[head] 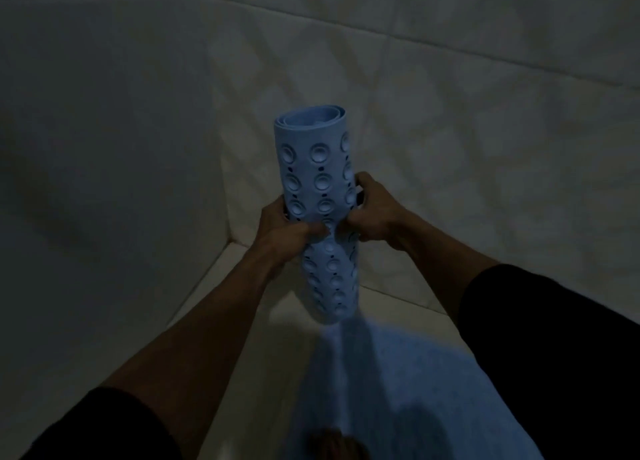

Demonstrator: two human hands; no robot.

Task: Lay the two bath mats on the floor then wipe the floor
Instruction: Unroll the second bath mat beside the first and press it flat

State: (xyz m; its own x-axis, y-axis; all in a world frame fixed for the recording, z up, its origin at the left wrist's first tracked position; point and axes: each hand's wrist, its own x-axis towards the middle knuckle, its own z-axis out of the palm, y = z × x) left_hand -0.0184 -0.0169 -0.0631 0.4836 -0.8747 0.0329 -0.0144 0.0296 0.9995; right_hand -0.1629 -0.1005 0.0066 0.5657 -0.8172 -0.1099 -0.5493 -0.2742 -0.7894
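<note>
Both hands, left hand (282, 229) and right hand (372, 213), grip the rolled blue mat (320, 196) upright above the flat blue mat (398, 390).

Rolled bath mat (320, 196): pale blue, patterned with rows of round suction cups and small dark holes. Flat mat (398, 390) on the floor: light blue, plain, fuzzy. Wall tiles (450, 95): off-white, faint diamond pattern. Sleeves (554, 338): black.
</note>
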